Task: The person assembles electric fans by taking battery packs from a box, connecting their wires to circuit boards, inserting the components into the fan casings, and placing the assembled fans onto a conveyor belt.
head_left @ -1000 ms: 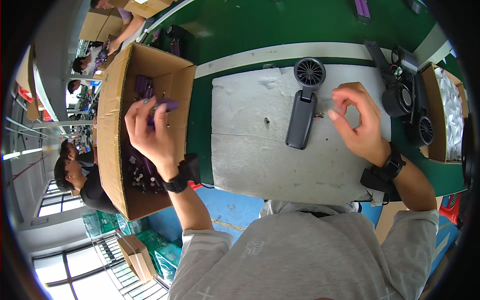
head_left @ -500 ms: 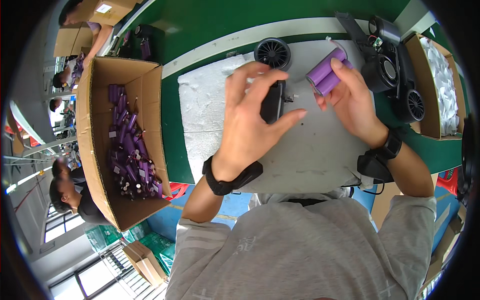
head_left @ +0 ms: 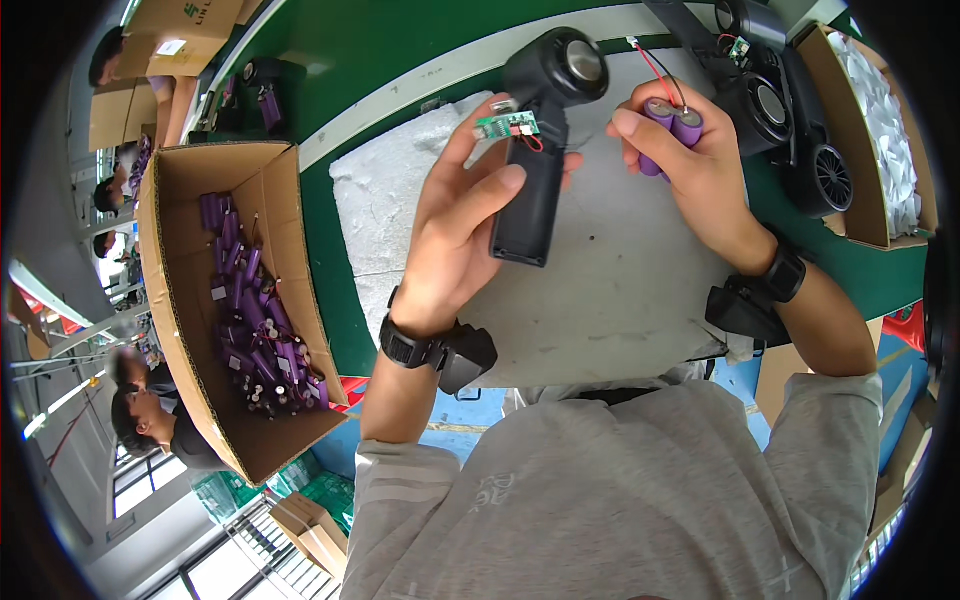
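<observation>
Black fan housing (head_left: pixel 535 200) is gripped by the left hand (head_left: pixel 450 220), its round head beyond the fingers and its handle reaching back past the thumb. Just beyond that thumb, a green circuit board (head_left: pixel 507 125) with a red wire lies against the handle. Closed around a purple battery pack (head_left: pixel 686 131), the right hand (head_left: pixel 708 190) is near the housing but apart from it; red and black wires (head_left: pixel 652 68) rise from the pack to a white connector (head_left: pixel 632 43). Below both hands is a grey mat (head_left: pixel 620 290) on the green surface (head_left: pixel 335 315). Left of the left hand, a cardboard box (head_left: pixel 165 270) contains more purple batteries (head_left: pixel 255 310).
</observation>
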The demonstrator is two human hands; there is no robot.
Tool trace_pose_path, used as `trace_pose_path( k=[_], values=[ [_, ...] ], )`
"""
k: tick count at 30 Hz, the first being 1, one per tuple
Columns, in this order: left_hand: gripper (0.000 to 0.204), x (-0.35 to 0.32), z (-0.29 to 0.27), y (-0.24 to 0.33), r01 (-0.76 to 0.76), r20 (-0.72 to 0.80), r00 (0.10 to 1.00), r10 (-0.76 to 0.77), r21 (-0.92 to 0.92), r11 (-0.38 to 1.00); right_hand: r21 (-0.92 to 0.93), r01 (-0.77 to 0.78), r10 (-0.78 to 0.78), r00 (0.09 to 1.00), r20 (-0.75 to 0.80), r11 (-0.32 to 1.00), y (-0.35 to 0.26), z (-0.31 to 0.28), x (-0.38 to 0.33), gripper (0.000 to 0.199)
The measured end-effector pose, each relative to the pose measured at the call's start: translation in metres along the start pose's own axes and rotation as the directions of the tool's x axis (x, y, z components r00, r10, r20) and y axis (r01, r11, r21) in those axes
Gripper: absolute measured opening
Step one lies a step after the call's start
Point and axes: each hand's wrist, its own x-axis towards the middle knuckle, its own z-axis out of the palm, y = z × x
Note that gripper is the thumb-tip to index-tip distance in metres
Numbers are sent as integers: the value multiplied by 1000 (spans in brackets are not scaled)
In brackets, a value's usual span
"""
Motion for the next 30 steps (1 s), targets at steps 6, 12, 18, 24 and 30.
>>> trace_pose_path(
  k=[6,12,18,24,30],
  values=[
    [43,15,-10,-26,-146,180,981,67,474,869,-314,73,-71,997,20,946,1,4,1,15],
    [28,18,-20,-16,-322,271,946,179,708,629,-577,385,-349,920,178,720,1,6,5,25],
    [26,17,-40,-21,-459,388,885,260,625,632,-608,516,-388,856,341,604,-5,11,5,28],
    [28,9,-27,-16,-405,334,913,232,685,606,-636,592,-400,805,439,494,-4,18,3,30],
    [28,10,-30,-30,-360,200,932,303,603,711,-655,537,-344,844,412,531,-3,20,0,30]
  ],
)
